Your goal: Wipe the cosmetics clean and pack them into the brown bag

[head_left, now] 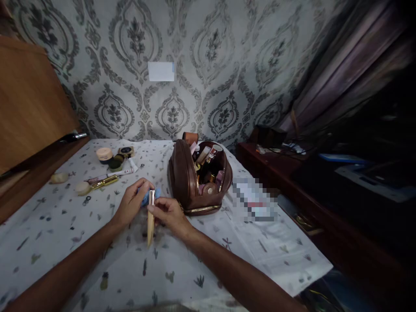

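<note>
In front of the brown bag, my right hand (172, 214) pinches a beige cosmetic tube (150, 229) with a shiny silvery cap. The tube stands roughly upright, its flat beige end pointing down. My left hand (131, 201) is closed on a blue cloth (145, 199), which is against the tube's capped end. Some of the cloth and several fingertips are hidden behind the tube and hands. Just right of my hands, the brown toiletry bag (180, 177) lies unzipped, with several small cosmetics inside.
On the patterned tablecloth (175, 268), at left, lie a gold tube (104, 182), a white tube (132, 165), a round jar (104, 154) and other small containers. A blurred-out flat object (255, 199) lies right of the bag. A wooden cabinet (32, 104) borders the left.
</note>
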Action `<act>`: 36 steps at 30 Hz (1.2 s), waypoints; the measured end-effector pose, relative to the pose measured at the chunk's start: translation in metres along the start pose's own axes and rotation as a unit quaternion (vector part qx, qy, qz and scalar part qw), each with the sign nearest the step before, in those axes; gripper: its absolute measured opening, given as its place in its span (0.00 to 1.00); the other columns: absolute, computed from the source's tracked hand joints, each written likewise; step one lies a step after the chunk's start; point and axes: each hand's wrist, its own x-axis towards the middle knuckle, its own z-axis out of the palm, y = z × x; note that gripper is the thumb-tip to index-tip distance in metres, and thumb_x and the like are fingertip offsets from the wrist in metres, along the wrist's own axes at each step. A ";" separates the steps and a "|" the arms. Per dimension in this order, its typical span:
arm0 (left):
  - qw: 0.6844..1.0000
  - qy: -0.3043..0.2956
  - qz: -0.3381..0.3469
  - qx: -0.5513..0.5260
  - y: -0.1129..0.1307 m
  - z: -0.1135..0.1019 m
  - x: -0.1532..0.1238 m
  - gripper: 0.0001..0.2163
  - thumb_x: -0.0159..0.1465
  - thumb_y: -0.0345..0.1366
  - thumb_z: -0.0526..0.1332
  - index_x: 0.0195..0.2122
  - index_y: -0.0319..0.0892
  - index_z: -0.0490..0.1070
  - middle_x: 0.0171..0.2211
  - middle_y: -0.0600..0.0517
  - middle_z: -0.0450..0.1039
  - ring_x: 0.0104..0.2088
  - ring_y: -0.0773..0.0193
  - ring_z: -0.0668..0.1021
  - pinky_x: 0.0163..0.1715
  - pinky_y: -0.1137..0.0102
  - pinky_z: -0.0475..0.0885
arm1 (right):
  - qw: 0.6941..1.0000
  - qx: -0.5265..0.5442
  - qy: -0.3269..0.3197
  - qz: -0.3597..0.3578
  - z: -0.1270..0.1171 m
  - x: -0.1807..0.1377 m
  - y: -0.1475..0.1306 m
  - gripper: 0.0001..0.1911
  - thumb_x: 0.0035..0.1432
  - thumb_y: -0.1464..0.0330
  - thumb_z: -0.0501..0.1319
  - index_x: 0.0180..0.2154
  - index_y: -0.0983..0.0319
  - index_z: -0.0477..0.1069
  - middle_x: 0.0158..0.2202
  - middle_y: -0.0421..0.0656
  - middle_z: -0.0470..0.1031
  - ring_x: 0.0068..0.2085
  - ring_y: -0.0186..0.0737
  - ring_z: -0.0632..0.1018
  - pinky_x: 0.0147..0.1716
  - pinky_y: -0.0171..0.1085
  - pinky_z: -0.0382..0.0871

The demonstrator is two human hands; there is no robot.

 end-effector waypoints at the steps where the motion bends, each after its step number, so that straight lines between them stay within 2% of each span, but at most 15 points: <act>1: 1.000 0.001 -0.004 -0.002 0.003 -0.002 -0.001 0.17 0.67 0.51 0.53 0.33 0.42 0.70 0.28 0.54 0.69 0.30 0.64 0.72 0.33 0.72 0.68 | 1.000 -0.009 0.004 -0.018 0.000 -0.002 -0.004 0.26 0.45 0.47 0.71 0.29 0.62 0.70 0.25 0.36 0.69 0.25 0.30 0.69 0.26 0.31 0.66; 3: 0.999 -0.036 -0.013 -0.014 0.009 -0.006 -0.002 0.16 0.67 0.51 0.54 0.38 0.43 0.70 0.32 0.53 0.70 0.33 0.63 0.73 0.35 0.72 0.69 | 0.997 -0.025 0.035 -0.064 -0.001 -0.008 -0.013 0.23 0.48 0.50 0.71 0.32 0.62 0.70 0.27 0.36 0.70 0.28 0.31 0.71 0.30 0.32 0.68; 7: 0.971 -0.234 -0.015 -0.042 0.013 -0.013 -0.005 0.23 0.61 0.57 0.60 0.48 0.45 0.70 0.40 0.52 0.73 0.39 0.60 0.74 0.38 0.71 0.69 | 0.977 -0.068 0.105 -0.174 -0.007 -0.028 -0.036 0.13 0.57 0.59 0.67 0.34 0.60 0.71 0.33 0.39 0.74 0.36 0.34 0.76 0.38 0.33 0.72; 9: 0.953 -0.300 -0.019 -0.021 0.013 -0.011 -0.008 0.24 0.58 0.56 0.64 0.49 0.45 0.70 0.40 0.53 0.73 0.38 0.60 0.74 0.37 0.72 0.69 | 0.967 -0.100 0.113 -0.207 -0.013 -0.042 -0.046 0.08 0.59 0.62 0.66 0.36 0.60 0.73 0.37 0.41 0.77 0.38 0.35 0.78 0.40 0.34 0.73; 13: 0.931 -0.363 -0.014 0.035 0.019 0.001 -0.012 0.19 0.63 0.55 0.60 0.39 0.43 0.73 0.32 0.54 0.73 0.32 0.63 0.73 0.33 0.73 0.67 | 0.944 -0.190 0.109 -0.246 -0.031 -0.072 -0.059 0.07 0.60 0.67 0.66 0.42 0.58 0.75 0.40 0.43 0.79 0.42 0.38 0.79 0.43 0.36 0.74; 15: 0.921 -0.386 -0.004 0.051 0.026 0.006 -0.014 0.20 0.63 0.57 0.59 0.40 0.44 0.75 0.34 0.53 0.75 0.34 0.62 0.75 0.35 0.73 0.69 | 0.935 -0.209 0.115 -0.262 -0.040 -0.086 -0.065 0.09 0.61 0.68 0.65 0.44 0.58 0.75 0.41 0.44 0.79 0.43 0.39 0.79 0.43 0.38 0.75; 18: 0.907 -0.411 0.019 0.086 0.036 0.012 -0.015 0.21 0.64 0.58 0.59 0.45 0.48 0.76 0.38 0.53 0.78 0.38 0.60 0.77 0.40 0.71 0.71 | 0.935 -0.188 0.147 -0.261 -0.054 -0.102 -0.077 0.14 0.62 0.69 0.65 0.50 0.55 0.73 0.40 0.43 0.79 0.38 0.37 0.79 0.37 0.35 0.76; 21: 0.909 -0.387 0.076 0.134 0.047 0.019 -0.014 0.18 0.65 0.56 0.57 0.46 0.50 0.76 0.40 0.53 0.79 0.39 0.60 0.79 0.40 0.71 0.74 | 0.935 -0.178 0.157 -0.264 -0.067 -0.114 -0.092 0.11 0.62 0.68 0.65 0.48 0.53 0.74 0.38 0.41 0.79 0.36 0.36 0.80 0.34 0.34 0.76; 24: 0.927 -0.266 0.171 0.201 0.058 0.029 -0.005 0.15 0.70 0.47 0.53 0.53 0.52 0.72 0.45 0.52 0.79 0.42 0.60 0.80 0.41 0.71 0.75 | 0.917 -0.191 0.195 -0.291 -0.081 -0.124 -0.108 0.08 0.62 0.67 0.65 0.45 0.54 0.76 0.36 0.42 0.80 0.33 0.37 0.80 0.32 0.36 0.77; 26: 0.918 -0.179 0.245 0.255 0.065 0.037 0.005 0.16 0.72 0.41 0.53 0.60 0.51 0.66 0.45 0.50 0.79 0.41 0.62 0.80 0.39 0.72 0.75 | 0.892 -0.211 0.249 -0.312 -0.091 -0.130 -0.116 0.09 0.62 0.67 0.66 0.45 0.54 0.76 0.36 0.42 0.81 0.32 0.38 0.80 0.31 0.37 0.78; 28: 0.884 -0.129 0.311 0.325 0.067 0.044 0.015 0.18 0.72 0.38 0.53 0.62 0.50 0.63 0.40 0.50 0.78 0.36 0.64 0.80 0.32 0.74 0.72 | 0.860 -0.237 0.308 -0.332 -0.099 -0.133 -0.123 0.09 0.61 0.68 0.66 0.45 0.54 0.76 0.36 0.42 0.81 0.31 0.39 0.80 0.30 0.38 0.78; 30: 0.843 -0.106 0.353 0.393 0.065 0.047 0.022 0.18 0.72 0.37 0.54 0.62 0.48 0.65 0.35 0.51 0.75 0.31 0.65 0.78 0.26 0.74 0.68 | 0.820 -0.261 0.367 -0.354 -0.106 -0.133 -0.129 0.10 0.61 0.69 0.66 0.46 0.54 0.76 0.37 0.43 0.80 0.32 0.40 0.80 0.29 0.39 0.77; 33: 0.802 -0.096 0.383 0.448 0.066 0.046 0.029 0.16 0.72 0.36 0.53 0.60 0.46 0.67 0.34 0.50 0.72 0.30 0.65 0.76 0.26 0.73 0.66 | 0.759 -0.301 0.418 -0.399 -0.116 -0.124 -0.138 0.11 0.59 0.71 0.67 0.45 0.54 0.77 0.38 0.42 0.79 0.34 0.40 0.80 0.31 0.39 0.77; 34: 0.790 -0.096 0.395 0.459 0.069 0.045 0.032 0.16 0.72 0.35 0.54 0.59 0.45 0.68 0.35 0.50 0.72 0.31 0.64 0.76 0.27 0.72 0.67 | 0.750 -0.313 0.417 -0.407 -0.119 -0.119 -0.140 0.12 0.58 0.72 0.68 0.44 0.55 0.76 0.38 0.42 0.79 0.36 0.41 0.80 0.32 0.39 0.77; 36: 0.762 -0.099 0.422 0.481 0.081 0.046 0.040 0.14 0.71 0.35 0.54 0.55 0.43 0.70 0.37 0.47 0.72 0.37 0.60 0.76 0.31 0.69 0.69 | 0.755 -0.341 0.387 -0.405 -0.126 -0.106 -0.146 0.12 0.59 0.72 0.67 0.45 0.54 0.75 0.39 0.41 0.78 0.38 0.41 0.80 0.34 0.39 0.76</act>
